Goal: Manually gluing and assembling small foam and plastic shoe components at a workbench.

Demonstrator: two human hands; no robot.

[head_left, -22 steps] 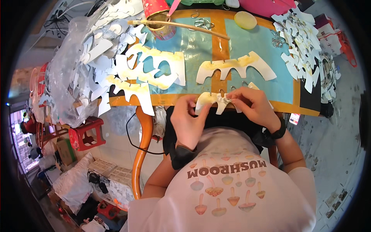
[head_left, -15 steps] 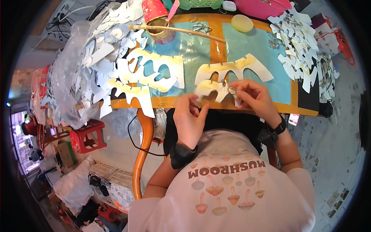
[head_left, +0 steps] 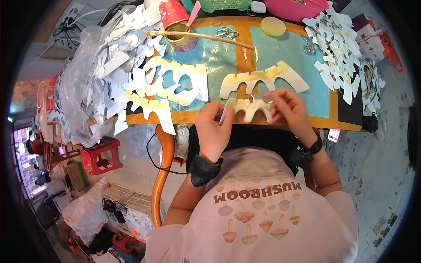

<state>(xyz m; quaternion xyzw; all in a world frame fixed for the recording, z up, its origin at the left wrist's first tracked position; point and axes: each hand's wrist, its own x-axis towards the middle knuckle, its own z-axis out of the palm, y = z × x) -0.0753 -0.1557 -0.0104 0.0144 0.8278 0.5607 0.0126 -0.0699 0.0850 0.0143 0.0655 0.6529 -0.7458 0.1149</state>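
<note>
My left hand pinches the left end of a small white arched cutout with yellowish smears, held just above the table's near edge. At the cutout's right end, the fingers of my right hand are bent in and closed on it. A small metal ring shows at its upper middle edge; a grey glint by my right fingertips is too blurred to name. Beyond lies a larger arched cutout with a yellow coated edge. Further smeared cutouts lie to the left of my hands.
A thin stick rests across a tin can beside a red patterned cup. Metal rings and a round yellow pad lie at the back. Heaps of white cutouts crowd both sides. A red stool stands lower left.
My right fingers have shifted slightly right along the cutout. The cutout now sits flatter and less blurred, and a metal ring shows at its upper middle. My left hand has moved slightly.
</note>
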